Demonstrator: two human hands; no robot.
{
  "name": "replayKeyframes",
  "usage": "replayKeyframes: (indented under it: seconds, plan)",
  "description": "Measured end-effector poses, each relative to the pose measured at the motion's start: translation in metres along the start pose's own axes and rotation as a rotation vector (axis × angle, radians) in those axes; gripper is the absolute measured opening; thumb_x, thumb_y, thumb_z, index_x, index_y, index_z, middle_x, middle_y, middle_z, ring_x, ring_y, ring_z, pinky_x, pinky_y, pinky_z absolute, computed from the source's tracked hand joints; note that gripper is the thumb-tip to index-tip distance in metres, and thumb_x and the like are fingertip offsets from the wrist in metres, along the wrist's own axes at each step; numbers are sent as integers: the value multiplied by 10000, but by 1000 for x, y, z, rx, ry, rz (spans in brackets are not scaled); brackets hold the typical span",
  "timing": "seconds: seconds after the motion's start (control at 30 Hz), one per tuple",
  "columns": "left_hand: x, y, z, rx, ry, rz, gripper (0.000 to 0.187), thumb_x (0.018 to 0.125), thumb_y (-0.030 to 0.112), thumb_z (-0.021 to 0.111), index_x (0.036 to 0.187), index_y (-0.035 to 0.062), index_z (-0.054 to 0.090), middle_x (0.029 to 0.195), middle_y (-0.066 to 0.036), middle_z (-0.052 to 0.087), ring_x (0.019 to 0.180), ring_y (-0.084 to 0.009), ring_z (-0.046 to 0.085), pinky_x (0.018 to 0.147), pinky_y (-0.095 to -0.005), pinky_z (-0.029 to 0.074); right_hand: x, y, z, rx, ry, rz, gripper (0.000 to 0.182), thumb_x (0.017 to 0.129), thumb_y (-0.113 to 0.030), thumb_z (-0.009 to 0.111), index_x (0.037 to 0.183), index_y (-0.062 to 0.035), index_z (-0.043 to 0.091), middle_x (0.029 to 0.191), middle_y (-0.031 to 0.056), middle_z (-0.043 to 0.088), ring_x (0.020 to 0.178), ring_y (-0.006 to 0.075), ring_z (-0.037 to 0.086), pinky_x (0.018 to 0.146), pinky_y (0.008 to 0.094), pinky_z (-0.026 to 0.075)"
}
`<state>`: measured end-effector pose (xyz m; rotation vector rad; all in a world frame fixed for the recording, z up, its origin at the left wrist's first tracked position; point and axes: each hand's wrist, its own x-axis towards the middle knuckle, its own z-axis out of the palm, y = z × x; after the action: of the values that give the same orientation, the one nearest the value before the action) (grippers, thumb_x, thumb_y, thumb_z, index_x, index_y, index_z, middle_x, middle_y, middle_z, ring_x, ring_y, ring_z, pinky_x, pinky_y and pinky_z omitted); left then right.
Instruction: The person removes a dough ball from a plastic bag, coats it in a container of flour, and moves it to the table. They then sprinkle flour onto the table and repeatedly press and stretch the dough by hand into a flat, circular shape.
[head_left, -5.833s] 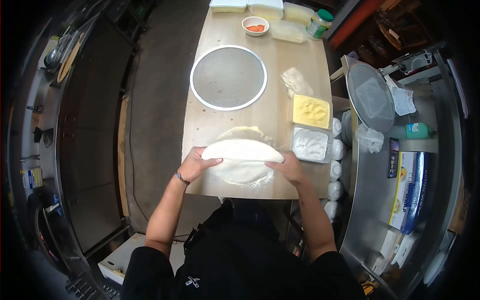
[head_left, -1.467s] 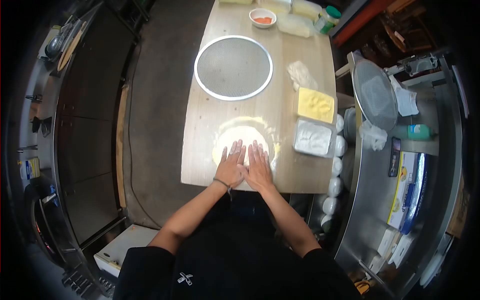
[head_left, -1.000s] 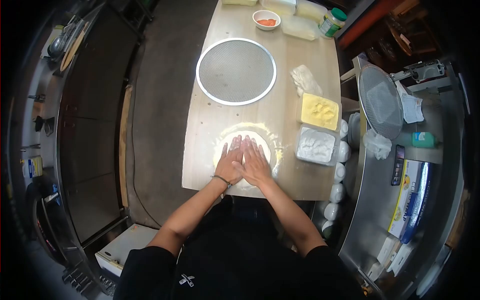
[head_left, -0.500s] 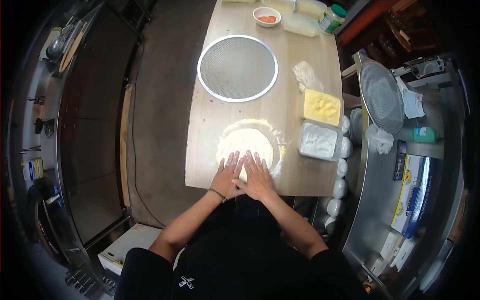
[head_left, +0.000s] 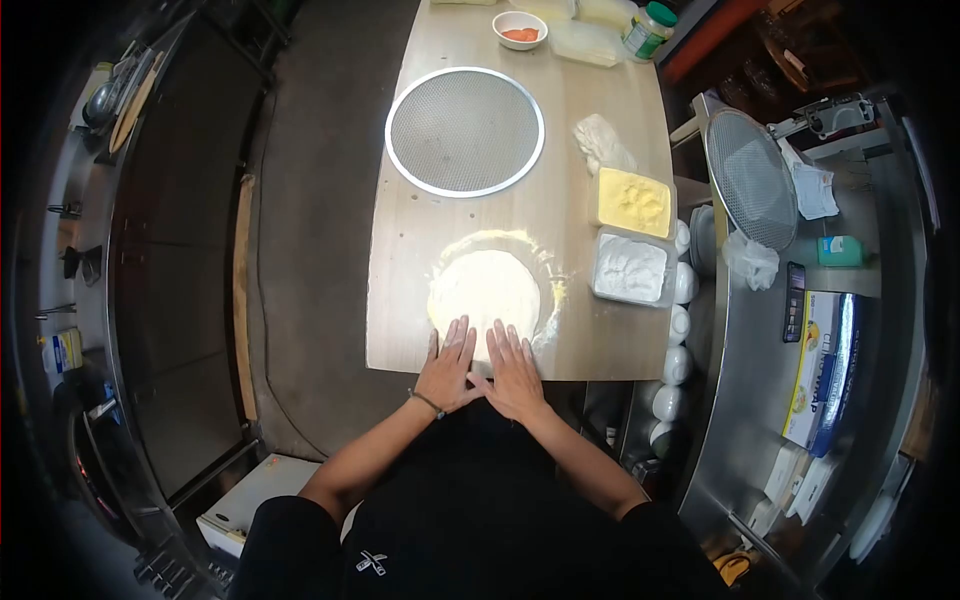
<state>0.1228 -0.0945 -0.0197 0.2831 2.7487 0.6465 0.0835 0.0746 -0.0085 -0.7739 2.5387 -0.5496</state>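
A flat round of pale dough (head_left: 484, 290) lies on a floured patch of the wooden table (head_left: 400, 260), near its front edge. My left hand (head_left: 448, 365) and my right hand (head_left: 514, 367) lie flat side by side, fingers spread, fingertips on the near rim of the dough and palms at the table's front edge. Neither hand holds anything.
A round mesh pizza screen (head_left: 464, 130) lies further back. Tubs of yellow meal (head_left: 633, 201) and white flour (head_left: 630, 269) sit at the right, a dough lump (head_left: 599, 143) behind them. A bowl of red sauce (head_left: 520, 29) and a jar (head_left: 645, 29) stand at the far end. A steel counter (head_left: 760, 330) is at right.
The dough was held up in both hands, then laid on the table. My flat hands have slid back from the dough's middle to its near rim.
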Motion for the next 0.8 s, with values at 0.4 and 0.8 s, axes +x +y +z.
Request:
replayKeyframes:
  seconds: [0.4, 0.8]
  plan:
    - [56, -11, -10, -23, 216, -32, 667, 868, 248, 549, 1401, -65, 298, 1462, -283, 282, 1352, -445, 278, 1085, -533, 254, 56, 17, -40, 1, 124, 6, 682, 930, -468, 469, 1393, 22, 364, 1488, 228, 267, 1384, 384, 237, 1134, 445, 209]
    - [66, -5, -30, -54, 178, -8, 766, 855, 365, 485, 1460, -15, 211, 1519, -227, 209, 1415, -371, 185, 1137, -515, 141, 70, 19, -34, 51, 66, 47, 777, 924, -566, 386, 1434, 14, 302, 1526, 159, 233, 1413, 337, 196, 1152, 452, 151]
